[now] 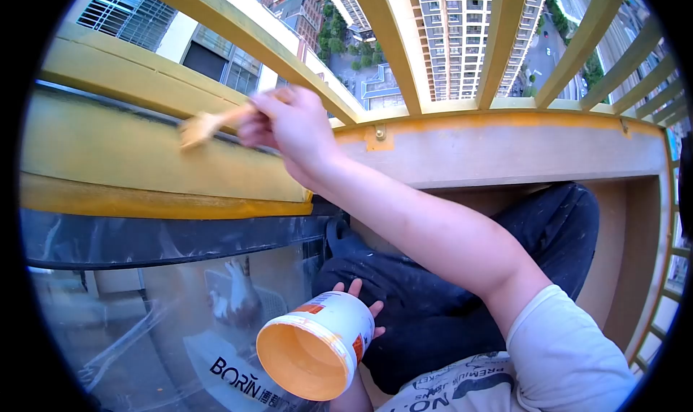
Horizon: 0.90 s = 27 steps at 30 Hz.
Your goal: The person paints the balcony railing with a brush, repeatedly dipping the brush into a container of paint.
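Brush by yellow surface; railing close beyond.

**Bent legs fill the brown base!**

Here's the brown surface, floor or ledge, hard to call, peeking out at the right beside a bent leg in dark trousers. Those trousers hide most of it, pale specks scattered over the cloth! Up front, a pale panel borders it, and whether the knee touches that, I can't tell.

Two hands, one brush, one tub, one shirt and one pair of trousers show.
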Available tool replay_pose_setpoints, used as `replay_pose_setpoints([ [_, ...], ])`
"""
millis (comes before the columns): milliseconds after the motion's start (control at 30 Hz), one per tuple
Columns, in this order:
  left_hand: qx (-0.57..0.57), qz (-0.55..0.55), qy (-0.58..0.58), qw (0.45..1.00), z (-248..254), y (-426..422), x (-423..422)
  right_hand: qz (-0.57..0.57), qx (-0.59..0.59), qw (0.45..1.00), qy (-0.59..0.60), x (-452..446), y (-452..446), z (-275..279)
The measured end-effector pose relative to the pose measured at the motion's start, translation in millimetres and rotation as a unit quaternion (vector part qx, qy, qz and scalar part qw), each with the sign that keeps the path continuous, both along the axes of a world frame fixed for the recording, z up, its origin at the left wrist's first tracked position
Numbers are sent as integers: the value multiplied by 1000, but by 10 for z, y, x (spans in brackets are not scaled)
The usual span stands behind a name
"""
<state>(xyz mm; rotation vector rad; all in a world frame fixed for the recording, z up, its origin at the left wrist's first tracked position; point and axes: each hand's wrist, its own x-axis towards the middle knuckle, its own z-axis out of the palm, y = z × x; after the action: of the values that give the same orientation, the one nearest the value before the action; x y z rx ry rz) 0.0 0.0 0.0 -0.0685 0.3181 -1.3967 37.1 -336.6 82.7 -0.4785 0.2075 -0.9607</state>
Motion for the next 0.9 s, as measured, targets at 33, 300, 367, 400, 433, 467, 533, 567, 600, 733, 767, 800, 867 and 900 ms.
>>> replay_pose_setpoints([
  [33,7,1,0,1000,28,10,4,-4,7,999,54,25,26,-242],
  [300,11,-5,-2,1000,24,-20,-24,-179,-448,767,424,-178,82,-420],
  [367,5,-6,6,1000,15,-30,-27,-211,-403,834,313,-22,-29,3],
  [400,4,-6,3,1000,16,-29,-28,-218,-370,865,259,-27,-66,292],
  [433,9,-4,-7,1000,16,-23,-35,-173,-310,917,182,-70,-74,564],
  [467,10,-4,-12,1000,11,-20,-32,-126,-248,955,103,-91,-74,744],
  [533,26,-12,-63,998,3,-8,-22,-104,-133,986,1,-20,-12,846],
  [567,33,-16,-87,996,-6,-3,-18,-78,-14,992,-100,-9,22,876],
  [600,39,-20,-111,993,-14,3,-15,-86,-8,995,-42,53,21,707],
  [733,37,-30,-107,993,8,2,-7,-244,-298,861,332,-138,-34,-136],
  [767,41,-36,-106,993,18,-2,-1,-244,-300,861,330,-230,-27,-279],
  [800,39,-34,-107,993,12,5,1,-246,-438,780,374,-317,7,-406],
  [867,46,-35,-89,994,-5,10,12,-245,-563,677,406,-365,82,-393],
  [900,48,-36,-84,995,-13,9,18,-292,-556,709,320,-370,129,-270],
])
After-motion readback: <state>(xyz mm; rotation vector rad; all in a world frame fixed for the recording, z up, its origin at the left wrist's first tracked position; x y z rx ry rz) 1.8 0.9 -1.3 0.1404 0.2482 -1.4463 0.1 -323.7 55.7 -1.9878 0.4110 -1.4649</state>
